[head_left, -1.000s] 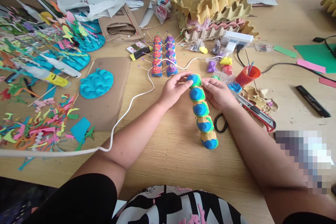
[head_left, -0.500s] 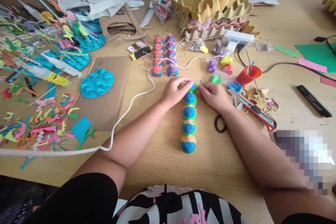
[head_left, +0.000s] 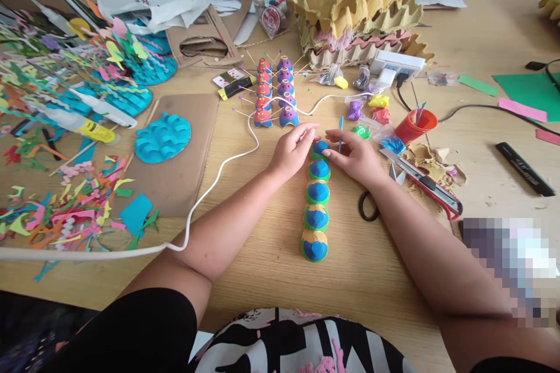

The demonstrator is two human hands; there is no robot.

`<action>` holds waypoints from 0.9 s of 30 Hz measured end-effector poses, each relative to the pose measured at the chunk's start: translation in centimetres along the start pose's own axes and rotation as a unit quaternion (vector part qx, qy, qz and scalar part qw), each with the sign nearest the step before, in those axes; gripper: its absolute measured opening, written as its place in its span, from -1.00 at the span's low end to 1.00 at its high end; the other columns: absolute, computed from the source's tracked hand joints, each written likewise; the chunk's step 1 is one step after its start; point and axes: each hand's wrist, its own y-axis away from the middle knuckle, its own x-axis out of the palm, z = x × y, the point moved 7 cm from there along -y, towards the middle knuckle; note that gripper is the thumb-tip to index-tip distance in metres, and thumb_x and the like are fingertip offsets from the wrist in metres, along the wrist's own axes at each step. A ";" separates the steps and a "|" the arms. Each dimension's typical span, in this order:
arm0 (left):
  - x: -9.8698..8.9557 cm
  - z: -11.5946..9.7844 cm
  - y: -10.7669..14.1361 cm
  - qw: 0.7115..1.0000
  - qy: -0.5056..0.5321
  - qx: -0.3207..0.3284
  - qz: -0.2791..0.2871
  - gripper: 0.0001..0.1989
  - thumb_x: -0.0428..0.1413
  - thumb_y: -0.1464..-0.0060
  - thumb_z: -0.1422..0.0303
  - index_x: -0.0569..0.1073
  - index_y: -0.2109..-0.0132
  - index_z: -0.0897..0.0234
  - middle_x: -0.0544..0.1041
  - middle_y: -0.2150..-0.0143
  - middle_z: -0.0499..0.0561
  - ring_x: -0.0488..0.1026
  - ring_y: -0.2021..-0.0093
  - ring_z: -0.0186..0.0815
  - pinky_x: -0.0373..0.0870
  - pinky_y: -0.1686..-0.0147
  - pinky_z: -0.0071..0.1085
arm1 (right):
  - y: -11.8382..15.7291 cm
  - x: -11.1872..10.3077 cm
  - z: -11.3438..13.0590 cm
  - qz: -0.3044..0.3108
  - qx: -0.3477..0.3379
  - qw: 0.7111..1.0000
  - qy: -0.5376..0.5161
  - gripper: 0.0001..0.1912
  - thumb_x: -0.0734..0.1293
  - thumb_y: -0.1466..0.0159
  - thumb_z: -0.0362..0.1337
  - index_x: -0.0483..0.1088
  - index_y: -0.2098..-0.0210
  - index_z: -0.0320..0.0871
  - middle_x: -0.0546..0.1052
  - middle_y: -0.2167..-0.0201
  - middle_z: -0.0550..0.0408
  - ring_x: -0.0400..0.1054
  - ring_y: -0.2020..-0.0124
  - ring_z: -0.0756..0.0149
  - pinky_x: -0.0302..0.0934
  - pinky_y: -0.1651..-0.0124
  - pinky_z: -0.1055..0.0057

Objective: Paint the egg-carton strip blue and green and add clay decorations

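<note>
A row of egg-carton cups, covered in blue and green clay with bare tan patches between, lies lengthwise in front of me. My left hand is at the left of its far end, fingers stretched forward and slightly apart, with nothing seen in them. On the other side, my right hand keeps a thin blue stick upright between its fingers. The right thumb reaches over to the far cup and seems to touch it. The fingers' undersides are hidden.
Beyond stand red caterpillars and purple caterpillars made of carton. To the right are clay packets, an orange cup, a box cutter and scissors. A white cable crosses my left side.
The blue stick has turned upright in my right hand, and that hand's fingers have opened out. My left fingers have lifted off the far cup. The carton row has shifted slightly.
</note>
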 end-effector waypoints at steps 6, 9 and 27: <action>0.0 0.4 -0.2 1.000 0.012 0.009 0.008 -0.51 0.13 -0.44 -0.07 0.60 -0.14 0.26 0.75 -0.03 0.17 0.71 -0.09 -0.17 0.61 -0.15 -0.24 | 0.0 0.2 0.3 0.023 0.011 1.000 0.016 -0.62 0.55 -0.26 -0.05 0.69 0.00 -0.09 0.73 0.18 -0.02 0.44 0.31 0.20 0.36 0.17 0.20; 0.2 0.6 -0.4 0.999 0.013 0.011 0.030 -0.54 0.26 -0.36 -0.02 0.63 -0.13 0.27 0.72 -0.12 0.19 0.68 -0.12 -0.16 0.61 -0.15 -0.25 | 0.0 -0.4 0.3 -0.006 0.023 0.999 -0.047 -0.62 0.54 -0.26 0.01 0.68 0.04 -0.08 0.75 0.11 -0.03 0.57 0.16 0.11 0.45 0.04 0.15; 0.7 0.4 -0.4 0.995 0.018 0.026 0.091 -0.62 0.35 -0.20 0.33 0.68 -0.16 0.24 0.68 -0.22 0.19 0.65 -0.20 -0.13 0.65 -0.15 -0.22 | 0.1 -0.9 0.4 -0.018 0.039 0.994 -0.096 -0.51 0.56 -0.25 0.15 0.67 0.04 -0.07 0.77 0.06 -0.02 0.64 0.01 0.04 0.56 -0.11 0.07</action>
